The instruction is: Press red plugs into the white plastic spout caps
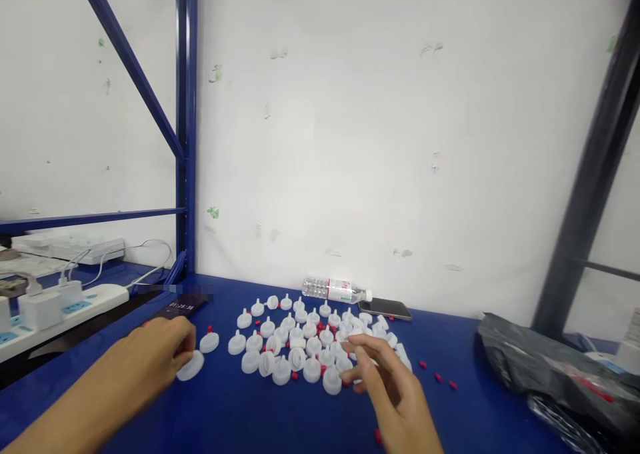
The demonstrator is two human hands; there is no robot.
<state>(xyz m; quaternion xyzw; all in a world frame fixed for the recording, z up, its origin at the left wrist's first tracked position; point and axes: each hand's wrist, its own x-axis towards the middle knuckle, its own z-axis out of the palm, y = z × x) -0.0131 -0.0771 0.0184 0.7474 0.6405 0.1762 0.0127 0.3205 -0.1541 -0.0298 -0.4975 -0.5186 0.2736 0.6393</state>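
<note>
My left hand [167,351] is closed at the top of a white nozzle cap [191,367], whose wide round base shows below the fingertips. Just beyond it, another white cap with a red tip [209,341] stands on the blue table. My right hand [387,384] is at the near right edge of a spread of white nozzle caps [312,369], its fingers bent and apart. Nothing shows between them. Close to its fingertips are a white cap [332,381] and a small red tip [345,383]. More red tips [320,327] lie among the caps.
Behind the caps lie a clear water bottle [337,290] and a dark phone [386,309]. Another phone with a lit clock [181,306] is beyond my left hand. A power strip [95,306] with plugs stands left, a dark plastic bag [543,361] right. Loose red tips [438,377] lie right.
</note>
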